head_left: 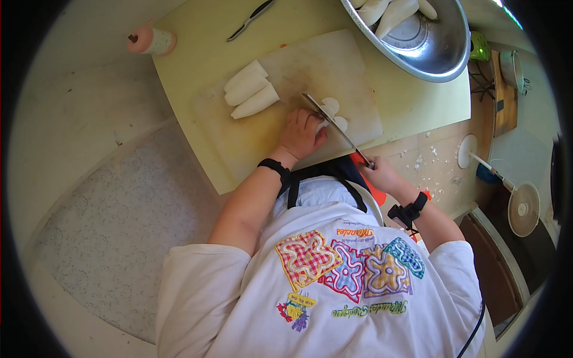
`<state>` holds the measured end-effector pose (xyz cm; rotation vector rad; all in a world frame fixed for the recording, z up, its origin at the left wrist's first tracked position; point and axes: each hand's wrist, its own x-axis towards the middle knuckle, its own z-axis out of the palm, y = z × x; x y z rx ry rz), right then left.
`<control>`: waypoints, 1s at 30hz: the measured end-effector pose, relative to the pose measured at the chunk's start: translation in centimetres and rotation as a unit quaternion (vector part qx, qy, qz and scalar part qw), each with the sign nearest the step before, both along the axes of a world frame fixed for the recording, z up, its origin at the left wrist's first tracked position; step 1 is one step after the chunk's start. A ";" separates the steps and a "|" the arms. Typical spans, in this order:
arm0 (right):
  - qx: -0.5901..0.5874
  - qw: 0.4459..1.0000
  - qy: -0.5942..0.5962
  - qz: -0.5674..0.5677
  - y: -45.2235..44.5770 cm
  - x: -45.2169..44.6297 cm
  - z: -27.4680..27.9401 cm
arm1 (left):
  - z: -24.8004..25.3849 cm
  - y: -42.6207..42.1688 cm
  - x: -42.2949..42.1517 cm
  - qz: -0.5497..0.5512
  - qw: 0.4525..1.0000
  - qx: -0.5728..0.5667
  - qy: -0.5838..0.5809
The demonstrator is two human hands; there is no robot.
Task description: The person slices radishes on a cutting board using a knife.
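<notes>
While the bare right hand point(383, 174) clenches the handle of a long steel knife point(341, 133), the bare left hand point(303, 134) curls beside the blade, grasp unclear, can't tell; thin round white slices point(330, 106) at the pale rectangular cutting board's point(239, 143) three o'clock, peeled white cylindrical lengths point(256, 101) at ten.

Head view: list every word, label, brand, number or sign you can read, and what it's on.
"Miracles": orange, on the white shirt.
Green lettering lower down: too blurred to read surely.
Small yellow patch: too small to read.
Pink-and-white container: any print too small.
</notes>
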<state>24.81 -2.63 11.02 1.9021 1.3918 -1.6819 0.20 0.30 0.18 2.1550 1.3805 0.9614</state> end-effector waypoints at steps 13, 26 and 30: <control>0.005 1.000 0.018 0.009 0.6 -0.7 -1.0 | 0.4 0.1 -0.1 0.000 1.000 0.005 0.000; 0.035 0.999 0.017 0.003 1.4 -2.2 -0.6 | -0.2 -0.2 0.0 0.000 1.000 0.002 -0.007; 0.037 0.999 0.012 -0.004 2.4 -3.3 0.2 | 0.0 -0.2 0.0 0.001 1.000 0.006 -0.004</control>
